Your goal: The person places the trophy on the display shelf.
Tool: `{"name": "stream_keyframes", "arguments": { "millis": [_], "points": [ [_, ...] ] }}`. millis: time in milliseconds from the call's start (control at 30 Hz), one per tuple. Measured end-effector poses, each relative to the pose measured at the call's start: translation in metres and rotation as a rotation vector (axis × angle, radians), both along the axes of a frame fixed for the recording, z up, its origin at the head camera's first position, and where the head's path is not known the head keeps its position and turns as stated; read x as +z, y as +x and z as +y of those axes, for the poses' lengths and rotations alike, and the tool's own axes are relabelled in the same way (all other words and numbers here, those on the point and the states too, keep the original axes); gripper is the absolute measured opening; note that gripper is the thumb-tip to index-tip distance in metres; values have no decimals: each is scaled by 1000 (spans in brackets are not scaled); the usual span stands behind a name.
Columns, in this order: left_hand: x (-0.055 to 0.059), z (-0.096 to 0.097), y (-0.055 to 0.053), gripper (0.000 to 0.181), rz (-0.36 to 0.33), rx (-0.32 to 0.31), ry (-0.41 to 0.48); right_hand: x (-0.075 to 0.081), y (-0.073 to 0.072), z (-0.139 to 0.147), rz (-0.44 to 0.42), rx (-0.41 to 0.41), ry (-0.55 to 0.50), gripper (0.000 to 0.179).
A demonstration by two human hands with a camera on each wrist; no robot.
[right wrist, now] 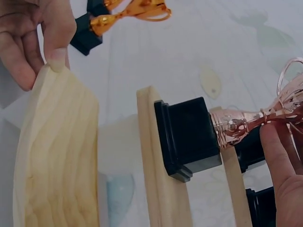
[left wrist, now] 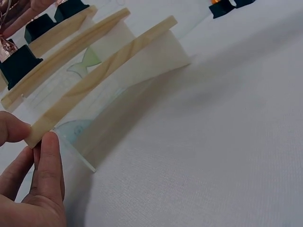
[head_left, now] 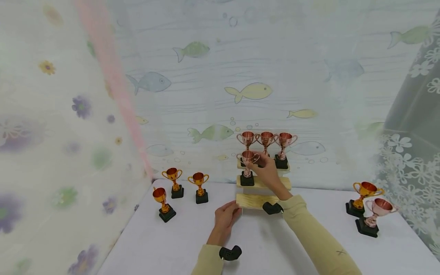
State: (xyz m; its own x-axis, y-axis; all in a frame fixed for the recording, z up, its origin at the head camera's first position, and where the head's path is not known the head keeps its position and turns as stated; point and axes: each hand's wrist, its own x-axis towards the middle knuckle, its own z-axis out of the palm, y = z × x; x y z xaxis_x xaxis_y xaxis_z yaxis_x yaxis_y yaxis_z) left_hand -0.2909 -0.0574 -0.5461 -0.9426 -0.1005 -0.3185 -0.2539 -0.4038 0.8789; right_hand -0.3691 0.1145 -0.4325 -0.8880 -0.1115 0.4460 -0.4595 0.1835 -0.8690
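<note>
Sleeves [head_left: 319,240] of a person, pale yellow, entering at the near edge; left hand [head_left: 225,219], thumb and fingers pinching the left end of the bottom board [head_left: 252,200] of a three-step wooden stand; right pair, one rose-gold trophy [head_left: 380,207] before one gold trophy [head_left: 366,189]; three gold trophies [head_left: 199,179] at left on the white table [head_left: 192,236]; right hand [head_left: 268,170], fingers clamped on a rose-gold cup [head_left: 246,157], its black base on the middle board's [head_left: 262,183] left end; top board [left wrist: 66,29], bearing three upright rose-gold cups [head_left: 266,139]; behind, fish-printed cloth [head_left: 206,99]
</note>
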Motion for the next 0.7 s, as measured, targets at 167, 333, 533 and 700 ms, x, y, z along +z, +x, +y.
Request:
{"name": "stream_keyframes", "arguments": {
  "millis": [167, 333, 533, 700],
  "points": [
    [1, 0, -1, 40, -2, 5, 3, -6, 3, 0, -40, -10, -22, 43],
    [2, 2, 0, 41, -1, -6, 7, -17, 14, 7, -91, 51, -112, 51],
    [1, 1, 0, 41, -6, -2, 6, -24, 38, 28, -112, 69, -106, 62],
    [-1, 1, -1, 42, 9, 8, 2, -29, 61, 56, -136, 146, 19, 61]
  ]
}}
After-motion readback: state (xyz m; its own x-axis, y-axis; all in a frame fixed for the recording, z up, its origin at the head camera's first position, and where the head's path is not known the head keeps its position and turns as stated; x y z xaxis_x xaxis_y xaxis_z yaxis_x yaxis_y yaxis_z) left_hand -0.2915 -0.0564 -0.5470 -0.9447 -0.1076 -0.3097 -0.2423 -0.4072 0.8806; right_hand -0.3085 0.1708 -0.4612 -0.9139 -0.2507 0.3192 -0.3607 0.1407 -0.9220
